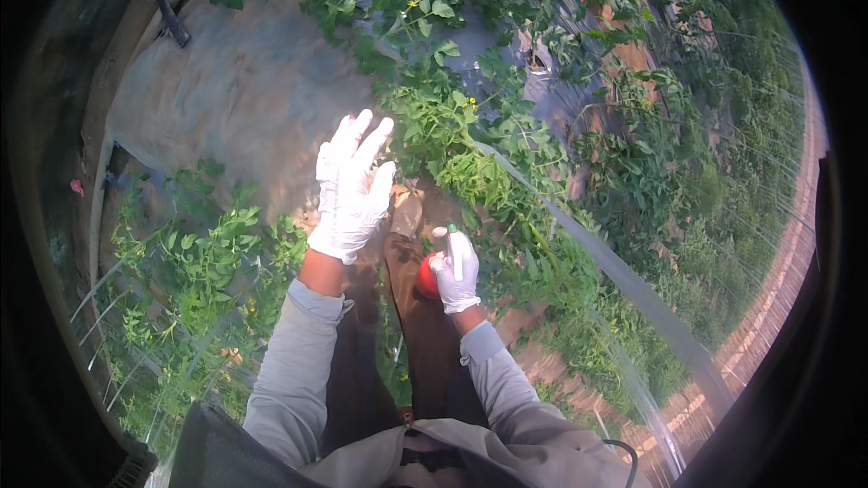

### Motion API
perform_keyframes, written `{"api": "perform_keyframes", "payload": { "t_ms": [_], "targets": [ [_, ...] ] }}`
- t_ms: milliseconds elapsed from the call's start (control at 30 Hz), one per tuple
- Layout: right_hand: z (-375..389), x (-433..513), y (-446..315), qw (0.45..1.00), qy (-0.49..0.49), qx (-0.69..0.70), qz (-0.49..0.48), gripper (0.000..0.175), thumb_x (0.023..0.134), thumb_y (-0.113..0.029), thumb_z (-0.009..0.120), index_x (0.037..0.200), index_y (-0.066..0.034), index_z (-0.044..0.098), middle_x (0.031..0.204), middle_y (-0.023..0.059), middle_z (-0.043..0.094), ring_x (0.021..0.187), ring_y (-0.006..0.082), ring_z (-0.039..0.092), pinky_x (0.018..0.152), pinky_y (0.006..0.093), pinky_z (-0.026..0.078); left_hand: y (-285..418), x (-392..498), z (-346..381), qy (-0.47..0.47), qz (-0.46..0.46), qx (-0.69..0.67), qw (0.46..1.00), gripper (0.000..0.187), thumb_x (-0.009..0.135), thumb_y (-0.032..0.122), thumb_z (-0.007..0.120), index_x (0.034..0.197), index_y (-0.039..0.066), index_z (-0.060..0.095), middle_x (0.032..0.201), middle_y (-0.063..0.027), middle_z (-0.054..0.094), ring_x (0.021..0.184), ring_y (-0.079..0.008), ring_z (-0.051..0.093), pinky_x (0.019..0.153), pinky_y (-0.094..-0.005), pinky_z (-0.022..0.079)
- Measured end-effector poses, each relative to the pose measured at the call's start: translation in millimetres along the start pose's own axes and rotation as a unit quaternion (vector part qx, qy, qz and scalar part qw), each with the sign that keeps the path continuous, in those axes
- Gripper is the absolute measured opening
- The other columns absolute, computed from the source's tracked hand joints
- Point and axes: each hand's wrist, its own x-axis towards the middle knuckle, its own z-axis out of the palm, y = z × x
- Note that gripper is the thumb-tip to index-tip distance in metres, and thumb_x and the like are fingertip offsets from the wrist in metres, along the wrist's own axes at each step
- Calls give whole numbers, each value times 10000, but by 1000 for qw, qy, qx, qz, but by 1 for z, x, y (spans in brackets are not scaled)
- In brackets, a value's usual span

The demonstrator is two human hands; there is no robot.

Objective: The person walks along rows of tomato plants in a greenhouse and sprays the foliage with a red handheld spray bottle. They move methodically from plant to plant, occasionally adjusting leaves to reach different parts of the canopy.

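My left hand (pixel 354 179), in a thin white glove, reaches forward with its fingers spread and nothing in it. It is just left of the leafy vine plants (pixel 468 142) with small yellow flowers. My right hand (pixel 460 271), gloved too, is nearer my body over my leg. Its fingers are closed around a small object with a green tip (pixel 452 228), whose kind I cannot tell. A round red object (pixel 427 278) shows beside the palm, partly hidden by that hand; whether the hand grips it as well is unclear.
Plastic sheeting (pixel 237 88) covers the ground ahead on the left, with a dark strip (pixel 169 13) lying at its far edge. More leafy plants (pixel 210 251) grow at the left. A translucent plastic strip (pixel 597 244) slants across the plants on the right.
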Motion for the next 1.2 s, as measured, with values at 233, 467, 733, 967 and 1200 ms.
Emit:
{"api": "perform_keyframes", "payload": {
  "t_ms": [233, 467, 733, 967, 1200],
  "targets": [
    [84, 22, -46, 993, 10, 106, 42, 407, 773, -11, 642, 1179, -9, 675, 1043, 149, 687, 833, 304, 674, 730, 388, 549, -1, 108, 56, -212, 233, 188, 930, 708, 858, 45, 622, 1535, 229, 525, 1591, -153, 478, 1485, -362, 439, 1204, -652, 298],
    [193, 9, -74, 966, 113, 209, 101, 347, 753, -81, 720, 1095, -60, 664, 820, 112, 675, 768, 357, 661, 697, 497, 497, 19, 103, 66, -495, 211, 153, 829, 243, 844, 195, 656, 1061, 101, 715, 1154, -165, 711, 1144, -351, 673, 971, -572, 497],
    [215, 85, -138, 775, 264, 506, 270, 457, 783, -13, 692, 1234, -51, 629, 1113, 76, 652, 913, 221, 620, 835, 381, 499, 31, 56, 70, -562, 64, 78, 821, 307, 921, 303, 674, 1022, 15, 714, 986, -222, 765, 945, -397, 757, 838, -479, 603],
    [187, 168, -113, 722, 459, 474, 210, 524, 734, 7, 659, 1251, -35, 585, 1214, 56, 603, 995, 184, 559, 928, 360, 478, 49, 26, 80, -625, 25, 18, 780, 422, 953, 310, 656, 1112, -79, 623, 1035, -286, 744, 984, -421, 743, 883, -480, 594],
    [175, 178, -78, 597, 548, 533, 243, 601, 749, 98, 633, 1332, -35, 573, 1231, 34, 575, 1047, 161, 543, 909, 325, 482, 47, -7, 98, -644, 67, -12, 762, 454, 946, 320, 675, 1063, -118, 641, 922, -289, 737, 903, -438, 739, 812, -486, 587]
  ]
}}
